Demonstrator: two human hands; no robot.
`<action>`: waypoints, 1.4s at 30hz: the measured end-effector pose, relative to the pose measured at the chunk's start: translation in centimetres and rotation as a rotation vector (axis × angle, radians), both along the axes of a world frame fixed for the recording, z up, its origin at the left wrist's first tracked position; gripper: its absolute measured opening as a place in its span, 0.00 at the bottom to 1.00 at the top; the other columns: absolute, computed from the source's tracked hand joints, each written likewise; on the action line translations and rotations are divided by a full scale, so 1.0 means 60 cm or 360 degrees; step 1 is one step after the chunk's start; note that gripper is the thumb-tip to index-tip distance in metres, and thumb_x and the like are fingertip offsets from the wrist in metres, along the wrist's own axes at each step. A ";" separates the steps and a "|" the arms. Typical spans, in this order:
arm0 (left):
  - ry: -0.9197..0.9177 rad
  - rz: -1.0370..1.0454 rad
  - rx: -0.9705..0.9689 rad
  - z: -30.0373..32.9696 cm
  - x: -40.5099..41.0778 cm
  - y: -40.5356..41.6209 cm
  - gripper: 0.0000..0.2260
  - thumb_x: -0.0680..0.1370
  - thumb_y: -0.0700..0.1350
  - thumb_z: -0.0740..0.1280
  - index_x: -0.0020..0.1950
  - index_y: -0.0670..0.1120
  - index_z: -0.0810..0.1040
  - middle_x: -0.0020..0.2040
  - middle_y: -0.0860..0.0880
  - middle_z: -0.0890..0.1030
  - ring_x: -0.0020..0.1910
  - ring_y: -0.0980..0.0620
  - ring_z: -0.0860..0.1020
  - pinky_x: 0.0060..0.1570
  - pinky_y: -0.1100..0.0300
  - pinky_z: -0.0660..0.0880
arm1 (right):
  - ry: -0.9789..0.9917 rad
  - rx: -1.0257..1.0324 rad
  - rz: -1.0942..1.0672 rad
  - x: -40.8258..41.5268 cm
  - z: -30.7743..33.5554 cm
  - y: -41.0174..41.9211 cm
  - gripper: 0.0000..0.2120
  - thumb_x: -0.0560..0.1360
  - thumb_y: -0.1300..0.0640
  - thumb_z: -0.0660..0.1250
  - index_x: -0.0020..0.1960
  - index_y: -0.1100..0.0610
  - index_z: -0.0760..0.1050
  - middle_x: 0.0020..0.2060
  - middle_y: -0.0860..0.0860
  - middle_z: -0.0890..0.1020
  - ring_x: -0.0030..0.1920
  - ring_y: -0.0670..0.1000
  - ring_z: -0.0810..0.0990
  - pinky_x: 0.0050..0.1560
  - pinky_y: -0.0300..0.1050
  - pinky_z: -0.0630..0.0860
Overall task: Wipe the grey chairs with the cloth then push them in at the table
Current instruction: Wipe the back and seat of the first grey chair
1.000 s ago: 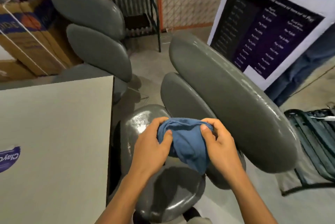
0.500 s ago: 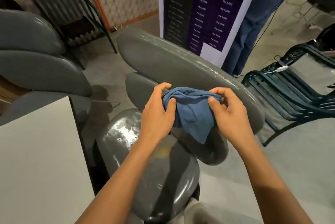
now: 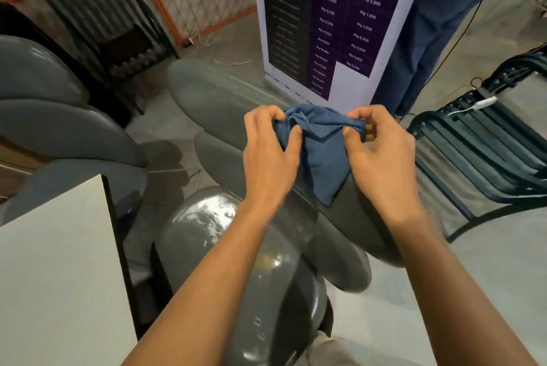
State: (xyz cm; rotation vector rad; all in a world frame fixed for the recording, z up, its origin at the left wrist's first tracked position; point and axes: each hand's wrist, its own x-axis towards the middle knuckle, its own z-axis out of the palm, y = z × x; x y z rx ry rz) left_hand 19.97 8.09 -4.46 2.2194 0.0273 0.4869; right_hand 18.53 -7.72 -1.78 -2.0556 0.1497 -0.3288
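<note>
I have the blue cloth (image 3: pixel 315 146) bunched between both hands, just above the top backrest pad of the near grey chair (image 3: pixel 213 93). My left hand (image 3: pixel 268 155) pinches one upper corner between thumb and curled fingers; my right hand (image 3: pixel 381 155) pinches the other corner the same way, so neither hand is open and both have only cloth in them. The rest of the cloth hangs down in a soft point and seems to rest against the pad.

The cloth looks light and limp, so I judge it will crumple and slide unless I fold it into a flat wad and press it under my palm. The chair's pads look smooth, hard and glossy, the seat (image 3: pixel 225 247) shining wet or polished, so the cloth should glide easily but may slip off the rounded edges. For pushing in, I would take hold of the top pad at both ends; the chair seems light enough to move but could swivel. It stands just beside the white table (image 3: pixel 53 277), its seat not yet tucked under. A second grey chair (image 3: pixel 59 129) stands to the left, by the far side of the table
</note>
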 end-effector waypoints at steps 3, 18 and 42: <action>-0.0054 -0.0175 0.0120 -0.031 -0.010 -0.022 0.12 0.81 0.48 0.71 0.62 0.48 0.75 0.72 0.50 0.67 0.67 0.55 0.71 0.59 0.62 0.70 | -0.0020 -0.0125 -0.0035 0.015 -0.014 -0.003 0.07 0.78 0.59 0.67 0.54 0.49 0.77 0.47 0.46 0.83 0.48 0.49 0.80 0.50 0.44 0.76; -0.0303 -0.0202 0.0791 -0.102 0.046 -0.032 0.21 0.85 0.51 0.53 0.75 0.51 0.75 0.80 0.47 0.67 0.81 0.35 0.54 0.78 0.34 0.50 | 0.0102 -0.0174 -0.0035 0.035 -0.038 0.010 0.17 0.81 0.48 0.61 0.69 0.48 0.70 0.60 0.48 0.78 0.54 0.51 0.81 0.54 0.59 0.78; -0.0443 0.0105 0.0597 -0.107 0.178 0.098 0.17 0.86 0.45 0.55 0.69 0.44 0.79 0.76 0.43 0.71 0.79 0.33 0.58 0.76 0.38 0.60 | 0.0546 -0.1188 0.0436 0.081 -0.021 0.070 0.22 0.86 0.45 0.49 0.75 0.52 0.64 0.66 0.51 0.77 0.61 0.61 0.78 0.48 0.51 0.69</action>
